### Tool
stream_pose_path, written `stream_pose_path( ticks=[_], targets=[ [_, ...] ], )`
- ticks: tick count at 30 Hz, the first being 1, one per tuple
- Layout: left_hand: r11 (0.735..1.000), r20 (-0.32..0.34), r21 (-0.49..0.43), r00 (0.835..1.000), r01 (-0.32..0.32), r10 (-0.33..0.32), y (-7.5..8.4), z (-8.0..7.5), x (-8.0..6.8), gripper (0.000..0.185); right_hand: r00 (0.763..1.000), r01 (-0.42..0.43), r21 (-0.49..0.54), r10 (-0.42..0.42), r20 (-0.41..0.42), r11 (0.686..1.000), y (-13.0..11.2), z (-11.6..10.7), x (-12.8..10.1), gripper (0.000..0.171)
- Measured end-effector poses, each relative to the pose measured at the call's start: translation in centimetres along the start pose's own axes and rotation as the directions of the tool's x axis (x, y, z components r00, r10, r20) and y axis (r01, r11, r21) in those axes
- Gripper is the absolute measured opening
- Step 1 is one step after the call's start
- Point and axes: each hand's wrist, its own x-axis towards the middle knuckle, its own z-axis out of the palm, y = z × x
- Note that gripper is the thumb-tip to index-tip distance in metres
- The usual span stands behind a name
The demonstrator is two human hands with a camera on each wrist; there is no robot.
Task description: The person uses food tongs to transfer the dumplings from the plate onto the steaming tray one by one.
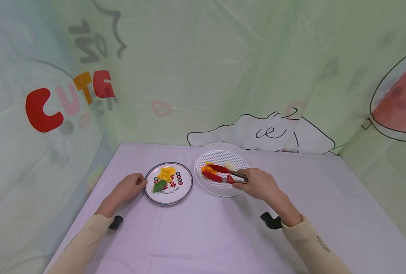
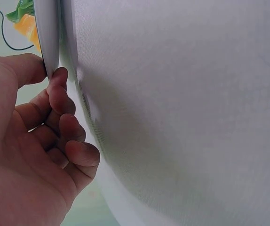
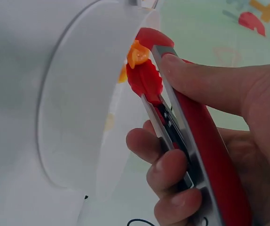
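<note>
My right hand (image 1: 257, 183) grips red-tipped metal tongs (image 1: 223, 173) over a white perforated tray (image 1: 203, 182). The tongs' tips close on an orange piece of food (image 1: 207, 169); a pale piece (image 1: 229, 165) lies beside it. In the right wrist view my fingers (image 3: 172, 165) curl round the tongs (image 3: 186, 136), with the orange piece (image 3: 138, 54) between the red tips. My left hand (image 1: 129, 187) holds the left rim of a small printed plate (image 1: 185, 182) that carries a yellow piece (image 1: 166, 173) and a green leaf (image 1: 159, 186). The left wrist view shows thumb and fingers (image 2: 62, 101) pinching the plate's edge (image 2: 48, 37).
A lilac cloth covers the table (image 1: 203, 236). Green printed fabric walls (image 1: 223, 68) close in behind and on both sides. Black wrist mounts (image 1: 270, 220) sit at both cuffs.
</note>
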Motion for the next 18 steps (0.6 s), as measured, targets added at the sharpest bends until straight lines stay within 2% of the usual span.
stream_pose_path(
  ticks=[9,18],
  targets=[
    [1.0,-0.003,-0.003,1.0,-0.01,0.01,-0.19,0.12,0.13,0.019,0.999,-0.015,-0.028,0.016,0.049,1.0,0.77,0.49,-0.19,0.06],
    [1.0,-0.006,-0.003,1.0,-0.01,0.01,-0.08,0.13,0.04,0.018,1.0,0.001,-0.017,-0.001,0.027,1.0,0.69,0.28,-0.3,0.063]
  ],
)
